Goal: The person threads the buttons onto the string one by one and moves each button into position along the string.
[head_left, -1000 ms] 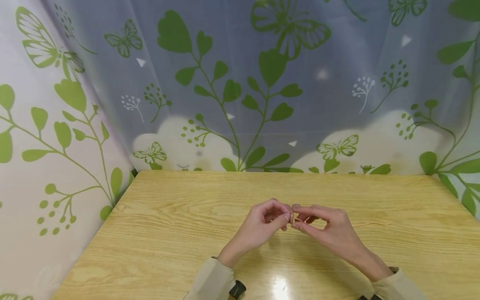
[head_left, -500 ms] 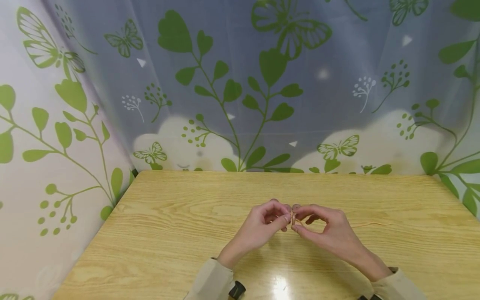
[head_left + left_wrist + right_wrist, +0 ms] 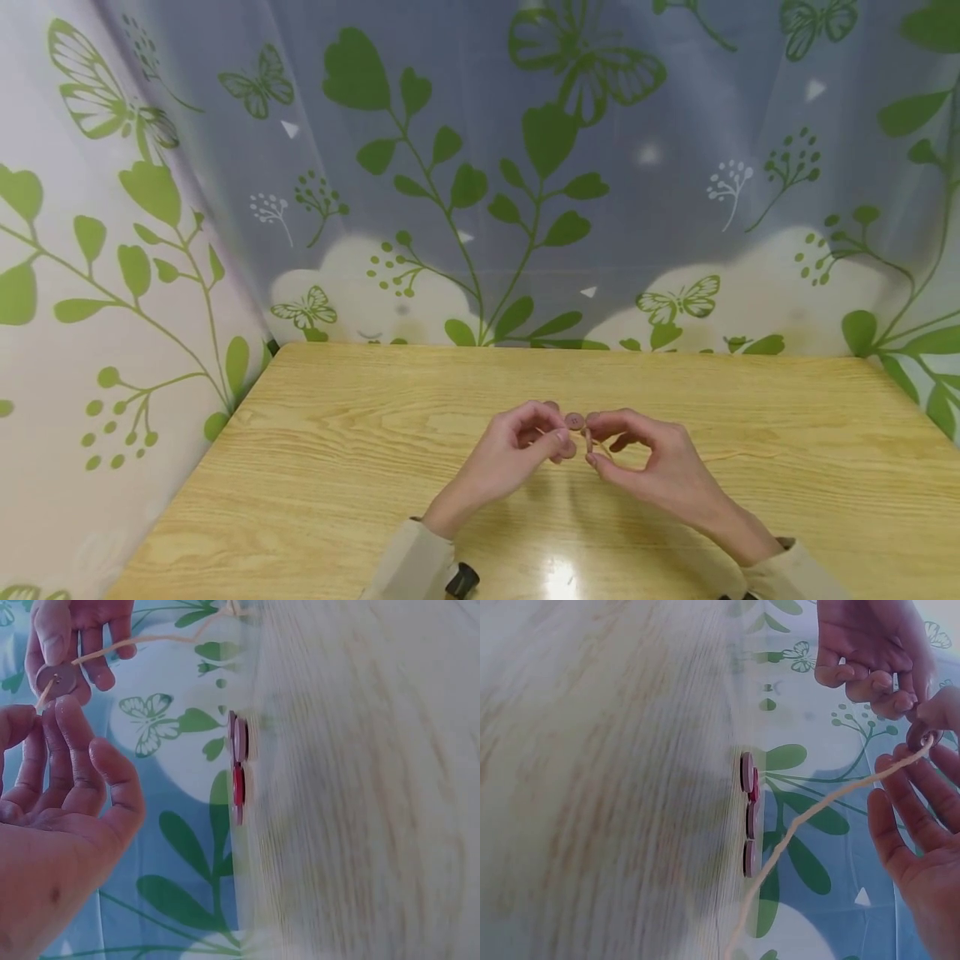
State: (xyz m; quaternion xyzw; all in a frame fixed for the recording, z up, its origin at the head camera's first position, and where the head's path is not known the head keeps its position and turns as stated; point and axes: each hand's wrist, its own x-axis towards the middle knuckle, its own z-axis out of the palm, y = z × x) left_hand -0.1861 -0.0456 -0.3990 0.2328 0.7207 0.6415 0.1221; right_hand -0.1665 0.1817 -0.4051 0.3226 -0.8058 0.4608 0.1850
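Note:
Both hands meet above the middle of the wooden table [image 3: 337, 467]. My right hand [image 3: 660, 467] pinches a small brown button [image 3: 574, 420] between thumb and forefinger; the left wrist view shows the button [image 3: 60, 679] face on. A tan string [image 3: 810, 814] runs through the button [image 3: 922, 735] and hangs down to the table, trailing off to the right [image 3: 738, 455]. My left hand [image 3: 517, 454] has its thumb and forefinger together at the string's short end beside the button. Several pink and red buttons [image 3: 748, 802] lie on the table under the hands, also in the left wrist view [image 3: 238, 761].
A curtain [image 3: 480, 167] printed with green leaves and butterflies closes off the table at the back and on the left. Beige sleeves [image 3: 412, 567] cover both forearms at the near edge. A light glare [image 3: 558, 575] sits on the wood between the arms.
The button has turned from edge-on to face-on and sits slightly higher between the fingertips. Both hands stay in the same spot; the view has shifted a little.

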